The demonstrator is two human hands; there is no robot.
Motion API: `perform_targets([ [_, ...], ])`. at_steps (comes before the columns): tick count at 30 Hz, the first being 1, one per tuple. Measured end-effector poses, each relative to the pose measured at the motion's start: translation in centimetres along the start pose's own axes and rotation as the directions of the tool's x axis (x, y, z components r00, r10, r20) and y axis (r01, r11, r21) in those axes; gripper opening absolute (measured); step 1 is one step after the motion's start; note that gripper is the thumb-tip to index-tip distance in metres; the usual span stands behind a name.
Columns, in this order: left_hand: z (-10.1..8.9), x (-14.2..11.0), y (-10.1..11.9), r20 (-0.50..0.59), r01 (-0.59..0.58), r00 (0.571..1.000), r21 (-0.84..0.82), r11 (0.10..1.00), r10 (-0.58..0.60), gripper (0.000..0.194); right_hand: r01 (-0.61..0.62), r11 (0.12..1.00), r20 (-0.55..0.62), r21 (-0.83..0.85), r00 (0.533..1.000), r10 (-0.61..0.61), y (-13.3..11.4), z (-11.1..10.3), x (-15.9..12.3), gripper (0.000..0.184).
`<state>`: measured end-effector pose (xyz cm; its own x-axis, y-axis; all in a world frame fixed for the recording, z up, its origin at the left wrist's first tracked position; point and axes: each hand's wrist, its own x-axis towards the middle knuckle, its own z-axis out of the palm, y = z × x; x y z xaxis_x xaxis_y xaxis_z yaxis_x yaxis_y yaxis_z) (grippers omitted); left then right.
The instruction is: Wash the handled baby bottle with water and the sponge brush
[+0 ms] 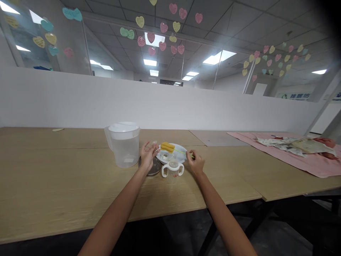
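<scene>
My left hand (148, 155) is raised left of the white plate (181, 147), fingers closed on a small clear piece (154, 143) whose kind I cannot make out. My right hand (196, 162), at the plate's right edge, pinches a thin yellow-green stick (181, 152). It reaches left across the plate towards a yellow sponge-like thing (167, 147); whether they are joined I cannot tell. Small pale parts lie on the plate below it. A clear baby cup (173, 172) with two white handles stands upright in front. Beside my left wrist, partly hidden, is a dark round lid or dish (155, 168).
A translucent lidded pitcher (126, 147) stands left of my left hand. Farther off lies a small flat pale piece (58, 129). On the right, a pink cloth (306, 166) carries printed fabric items (283, 145). A white partition (170, 106) rises behind the table (80, 192).
</scene>
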<state>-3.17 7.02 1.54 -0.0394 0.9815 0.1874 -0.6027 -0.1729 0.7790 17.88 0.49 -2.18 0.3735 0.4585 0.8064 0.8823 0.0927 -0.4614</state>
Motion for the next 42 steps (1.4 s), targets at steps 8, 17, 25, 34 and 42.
perform_targets([
  [8, -1.3, 1.2, -0.1, -0.136, -0.189, 0.965, 0.237, 0.953, 0.226, 0.055, -0.203, 0.966, -0.136, 0.162, 0.965, 0.226, 0.0, 0.1, 0.8, 0.040],
  [17, -2.4, 1.0, -0.3, -0.057, -0.063, 0.984, 0.771, 0.633, 0.168, 0.043, -0.348, 0.825, -0.174, 0.445, 0.870, 0.461, 0.6, -0.2, 1.9, 0.039],
  [25, -4.0, 1.8, -1.1, 0.154, -0.149, 0.983, 0.987, -0.053, 0.103, 0.019, -0.459, 0.611, -0.062, 0.645, 0.766, 0.640, 1.3, 0.2, 2.3, 0.044],
  [34, -3.1, 0.7, -0.5, 0.407, -0.356, 0.873, 0.909, -0.218, 0.268, 0.021, -0.414, 0.628, -0.055, 0.659, 0.807, 0.588, 1.2, 0.2, 2.2, 0.044],
  [42, -0.9, -0.8, -2.0, 0.748, -0.758, 0.635, 0.652, -0.029, 0.194, 0.031, -0.443, 0.571, 0.026, 0.691, 0.806, 0.592, 1.7, 0.4, 2.2, 0.048],
])
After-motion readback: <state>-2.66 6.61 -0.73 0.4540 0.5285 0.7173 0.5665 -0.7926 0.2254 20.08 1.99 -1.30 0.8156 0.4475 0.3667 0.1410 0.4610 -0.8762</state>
